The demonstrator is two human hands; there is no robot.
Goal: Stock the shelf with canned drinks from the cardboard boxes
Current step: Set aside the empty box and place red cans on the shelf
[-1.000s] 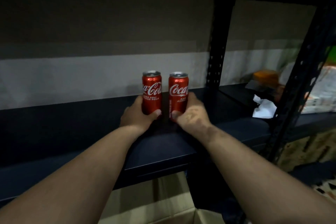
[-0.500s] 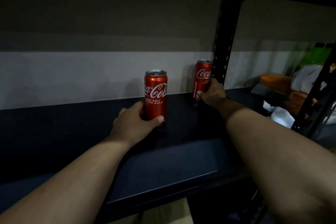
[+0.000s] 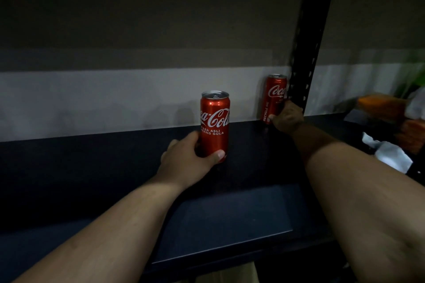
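Two red cola cans stand upright on the dark shelf board (image 3: pixel 115 167). My left hand (image 3: pixel 186 158) grips the lower part of the nearer can (image 3: pixel 215 119), thumb across its front, near the middle of the shelf. My right hand (image 3: pixel 287 117) grips the base of the farther can (image 3: pixel 274 96), which stands at the back of the shelf against the wall and right beside the black upright post (image 3: pixel 305 53). A strip of cardboard box (image 3: pixel 230 274) shows below the shelf's front edge.
The pale wall runs along the back of the shelf. In the neighbouring bay to the right lie orange packets (image 3: pixel 386 105) and crumpled white paper (image 3: pixel 391 156). A dark upper shelf overhangs at the top of the view.
The right hand has carried its can from beside the left can to the back right corner by the post. The left hand and its can have stayed near the middle.
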